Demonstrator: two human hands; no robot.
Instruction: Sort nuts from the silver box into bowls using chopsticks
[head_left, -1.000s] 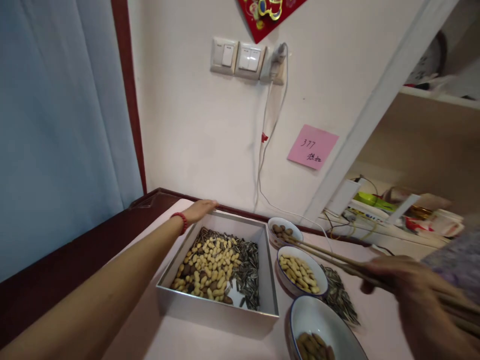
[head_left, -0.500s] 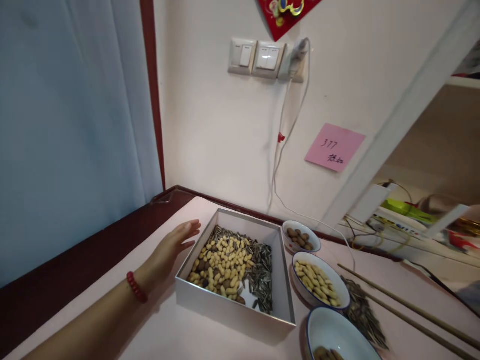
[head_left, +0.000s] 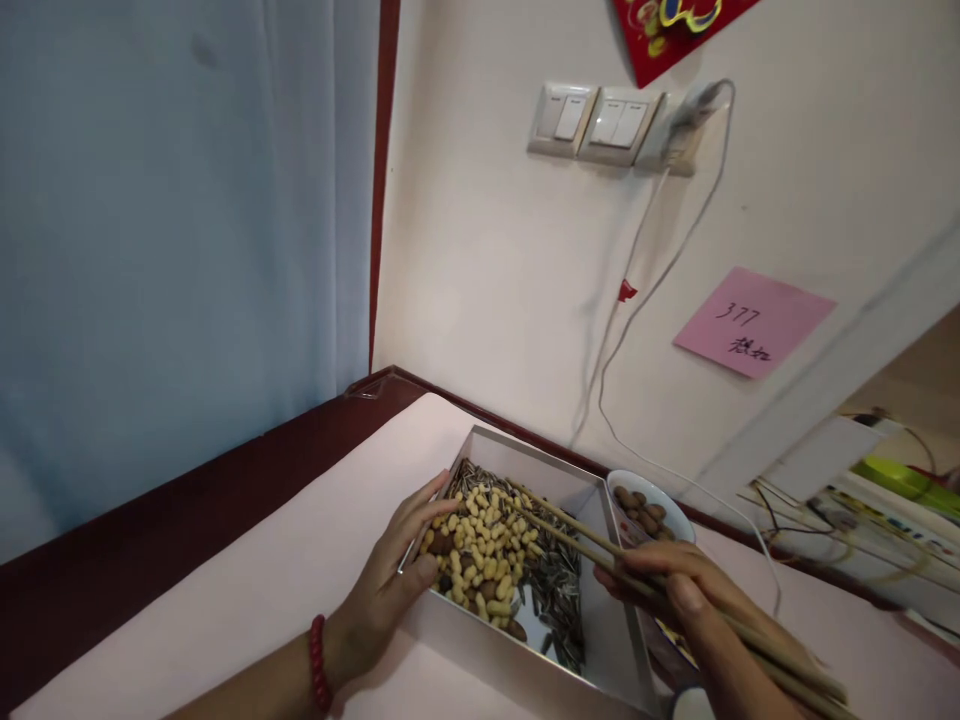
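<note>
A square silver-white box (head_left: 495, 662) stands on the pale tabletop and holds peanuts in the shell (head_left: 480, 540), striped sunflower seeds (head_left: 559, 605) and a few round brown nuts (head_left: 442, 543). My left hand (head_left: 390, 570), with a red bead bracelet (head_left: 319, 665), grips the box's left side, thumb at the near corner and fingers over the rim. In my right hand (head_left: 701, 600) is a pair of wooden chopsticks (head_left: 570, 519). Their tips reach over the box to the peanuts near its far side; whether they pinch one I cannot tell.
Behind my right hand, a bowl (head_left: 675, 500) of brown nuts stands by the wall. My right hand mostly covers another bowl (head_left: 679, 645). A white cable (head_left: 679, 468) hangs from the socket onto the table. A blue curtain (head_left: 187, 250) hangs at left.
My left hand has moved from beside the box onto its left side. My right hand has come into view with the chopsticks, lifted off the table. The view has swung left.
</note>
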